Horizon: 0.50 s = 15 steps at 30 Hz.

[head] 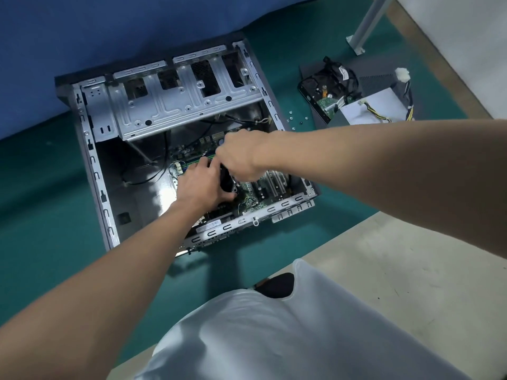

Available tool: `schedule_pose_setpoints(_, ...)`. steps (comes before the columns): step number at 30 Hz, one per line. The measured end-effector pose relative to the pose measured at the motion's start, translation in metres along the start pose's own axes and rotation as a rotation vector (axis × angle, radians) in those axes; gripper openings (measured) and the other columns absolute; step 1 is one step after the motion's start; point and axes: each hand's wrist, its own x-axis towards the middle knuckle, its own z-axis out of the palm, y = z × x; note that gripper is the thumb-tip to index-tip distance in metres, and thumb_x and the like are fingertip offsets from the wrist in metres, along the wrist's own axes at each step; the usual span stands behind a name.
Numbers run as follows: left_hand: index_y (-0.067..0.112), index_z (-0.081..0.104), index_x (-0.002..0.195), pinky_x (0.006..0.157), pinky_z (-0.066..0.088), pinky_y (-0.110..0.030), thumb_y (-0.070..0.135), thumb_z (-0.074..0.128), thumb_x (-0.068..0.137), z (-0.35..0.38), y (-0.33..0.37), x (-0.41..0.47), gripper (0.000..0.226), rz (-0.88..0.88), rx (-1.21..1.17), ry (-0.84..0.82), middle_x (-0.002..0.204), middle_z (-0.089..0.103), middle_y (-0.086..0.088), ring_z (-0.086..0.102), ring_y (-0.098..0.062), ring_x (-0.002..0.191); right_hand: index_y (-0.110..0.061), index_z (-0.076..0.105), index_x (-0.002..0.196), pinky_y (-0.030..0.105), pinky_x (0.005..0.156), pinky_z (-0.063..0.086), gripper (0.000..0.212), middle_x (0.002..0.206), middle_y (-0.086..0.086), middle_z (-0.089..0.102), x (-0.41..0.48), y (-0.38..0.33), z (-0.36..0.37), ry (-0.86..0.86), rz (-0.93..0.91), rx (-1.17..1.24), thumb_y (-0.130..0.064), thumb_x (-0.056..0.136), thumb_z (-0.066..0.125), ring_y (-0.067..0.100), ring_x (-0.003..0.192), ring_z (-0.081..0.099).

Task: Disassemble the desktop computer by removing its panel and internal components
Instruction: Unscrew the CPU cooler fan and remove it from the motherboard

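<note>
The open computer case (178, 105) lay on its side on the green mat (49, 204), and a black cooler (226, 180) sat above its motherboard (252, 198). The left hand (203, 185) gripped the cooler with curled fingers and thumb, while the right hand (241, 157) curled over its top, fingertips hidden, so its hold could not be told. Well apart to the right lay a hard drive (321, 94), a power supply (375, 105) and loose screws (291, 113).
</note>
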Motion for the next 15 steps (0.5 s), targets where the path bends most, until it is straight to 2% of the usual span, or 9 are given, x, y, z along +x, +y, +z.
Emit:
schedule_pose_setpoints(2,0.012,0.052,0.122,0.083,0.048,-0.044,0.053,0.080,0.065,-0.001,0.000,0.000,0.076,-0.019,-0.013,0.016,0.113,0.058,-0.010,0.057,-0.034,0.105,-0.009,0.059,0.106,0.035,0.062,0.039,0.019,0.098,0.012,0.056,-0.002,-0.004,0.005,0.060,-0.160,-0.128,-0.007,0.089,0.053,0.034,0.087,0.059)
schedule_pose_setpoints(3,0.012,0.054,0.119,0.081,0.048,-0.043,0.053,0.080,0.065,-0.001,0.000,0.000,0.072,-0.023,-0.010,0.017,0.109,0.059,-0.009,0.059,-0.033,0.102,-0.006,0.059,0.109,0.034,0.060,0.039,0.021,0.098,0.012,0.058,0.000,-0.002,0.007,0.072,-0.209,-0.180,-0.006,0.089,0.053,0.034,0.087,0.060)
schedule_pose_setpoints(5,0.014,0.057,0.114,0.078,0.049,-0.041,0.055,0.077,0.065,-0.003,0.000,0.002,0.067,-0.011,0.030,0.003,0.103,0.060,-0.008,0.060,-0.033,0.096,-0.006,0.060,0.106,0.031,0.052,0.036,0.018,0.085,0.008,0.053,0.002,0.003,0.006,0.101,-0.234,-0.207,-0.007,0.090,0.053,0.029,0.075,0.054)
schedule_pose_setpoints(6,0.014,0.058,0.113,0.077,0.049,-0.040,0.056,0.076,0.066,-0.003,0.000,0.002,0.066,-0.004,0.049,-0.008,0.101,0.060,-0.008,0.061,-0.033,0.094,-0.007,0.060,0.102,0.029,0.048,0.032,0.015,0.076,0.005,0.044,0.002,0.005,0.004,0.122,-0.239,-0.167,-0.008,0.089,0.053,0.027,0.070,0.049)
schedule_pose_setpoints(8,0.016,0.054,0.118,0.076,0.048,-0.041,0.057,0.076,0.066,-0.003,-0.001,0.003,0.070,0.005,0.058,-0.014,0.106,0.058,-0.008,0.060,-0.035,0.095,-0.011,0.056,0.083,0.030,0.049,0.034,0.006,0.069,0.001,0.033,0.004,0.012,0.003,0.112,-0.179,-0.024,-0.014,0.088,0.058,0.025,0.072,0.047)
schedule_pose_setpoints(10,0.018,0.047,0.127,0.079,0.047,-0.043,0.055,0.076,0.066,-0.002,-0.002,0.002,0.077,0.013,0.043,-0.006,0.115,0.055,-0.010,0.059,-0.037,0.101,-0.018,0.039,0.066,0.030,0.057,0.038,0.036,0.067,0.000,0.037,0.006,0.015,0.009,0.067,-0.079,0.140,-0.033,0.088,0.063,0.023,0.078,0.048)
schedule_pose_setpoints(11,0.019,0.044,0.130,0.081,0.047,-0.045,0.054,0.076,0.067,-0.001,-0.002,0.002,0.079,0.016,0.036,-0.003,0.118,0.054,-0.010,0.058,-0.038,0.104,-0.018,0.038,0.064,0.029,0.055,0.038,0.042,0.069,0.002,0.044,0.006,0.015,0.010,0.042,0.005,0.229,-0.044,0.088,0.060,0.022,0.075,0.051)
schedule_pose_setpoints(13,0.017,0.044,0.131,0.082,0.047,-0.045,0.054,0.077,0.067,-0.001,-0.001,0.001,0.081,0.015,0.034,-0.003,0.118,0.054,-0.011,0.057,-0.039,0.105,-0.012,0.051,0.069,0.026,0.055,0.046,0.047,0.079,0.008,0.063,0.008,0.014,0.011,0.014,0.149,0.393,-0.052,0.092,0.046,0.023,0.061,0.064)
schedule_pose_setpoints(15,0.014,0.044,0.130,0.080,0.047,-0.045,0.055,0.078,0.066,-0.001,-0.001,0.001,0.083,0.010,0.043,-0.007,0.116,0.054,-0.011,0.058,-0.038,0.102,-0.005,0.062,0.083,0.022,0.054,0.052,0.043,0.076,0.009,0.067,0.010,0.011,0.008,-0.031,0.235,0.455,-0.042,0.096,0.042,0.018,0.046,0.064)
